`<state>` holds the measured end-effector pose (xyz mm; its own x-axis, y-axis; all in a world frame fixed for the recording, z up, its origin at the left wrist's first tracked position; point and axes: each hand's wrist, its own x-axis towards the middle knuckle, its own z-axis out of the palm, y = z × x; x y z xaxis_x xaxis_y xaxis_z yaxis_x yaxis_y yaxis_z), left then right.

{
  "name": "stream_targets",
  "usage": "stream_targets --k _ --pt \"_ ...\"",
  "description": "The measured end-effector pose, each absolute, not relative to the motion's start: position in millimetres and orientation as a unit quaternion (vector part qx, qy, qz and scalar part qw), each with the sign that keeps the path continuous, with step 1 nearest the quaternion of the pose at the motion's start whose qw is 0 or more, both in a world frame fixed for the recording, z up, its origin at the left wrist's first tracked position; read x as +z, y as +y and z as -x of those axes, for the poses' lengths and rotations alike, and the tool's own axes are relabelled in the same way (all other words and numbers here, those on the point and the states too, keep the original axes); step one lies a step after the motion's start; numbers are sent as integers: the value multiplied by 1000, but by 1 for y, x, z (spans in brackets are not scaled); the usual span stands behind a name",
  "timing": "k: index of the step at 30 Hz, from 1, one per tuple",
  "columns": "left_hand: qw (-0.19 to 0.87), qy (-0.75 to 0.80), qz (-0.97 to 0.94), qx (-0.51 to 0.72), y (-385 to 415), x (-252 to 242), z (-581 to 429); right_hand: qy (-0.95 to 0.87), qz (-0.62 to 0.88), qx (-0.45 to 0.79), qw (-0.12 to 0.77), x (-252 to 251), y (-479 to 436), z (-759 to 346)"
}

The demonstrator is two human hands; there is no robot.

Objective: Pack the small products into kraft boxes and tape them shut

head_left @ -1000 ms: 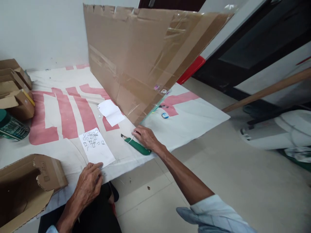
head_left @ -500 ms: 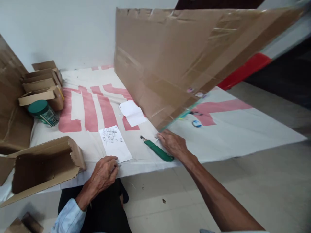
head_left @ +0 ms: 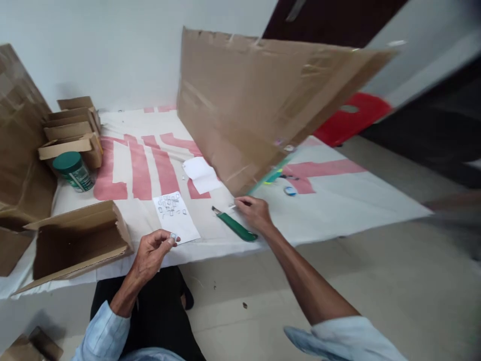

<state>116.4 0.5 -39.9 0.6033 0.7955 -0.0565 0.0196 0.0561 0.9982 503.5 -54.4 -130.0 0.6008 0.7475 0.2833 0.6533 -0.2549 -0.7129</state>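
My left hand (head_left: 151, 254) is closed in a pinch on a small pale square piece (head_left: 173, 236), at the table's front edge beside a white sheet (head_left: 184, 224). Small dark-outlined squares cover the upper part of that sheet. My right hand (head_left: 257, 214) pinches a small white strip (head_left: 232, 206) at the near corner of an upright cardboard panel (head_left: 240, 110). Just left of and below this hand lies a green utility knife (head_left: 236, 227), its blade end pointing away to the left. A creased blank paper (head_left: 202, 174) rests farther back, against the panel's foot.
On the left stand an open cardboard box (head_left: 80, 263), a green-lidded jar (head_left: 73, 171) and several small cardboard trays (head_left: 71, 131). Behind the panel are a small blue-and-white roll (head_left: 290, 191) and a red stool (head_left: 355, 118). The white cloth (head_left: 338, 200) has red lettering.
My left hand has lifted and turned, showing the pale square piece in its pinch. My right hand has shifted slightly left and shows the white strip more clearly. The view has swung a little.
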Motion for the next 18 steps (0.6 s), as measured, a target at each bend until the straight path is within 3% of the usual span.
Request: stream_targets --k 18 --pt "637 313 -652 268 4 -42 -130 -521 809 12 273 -145 -50 -515"
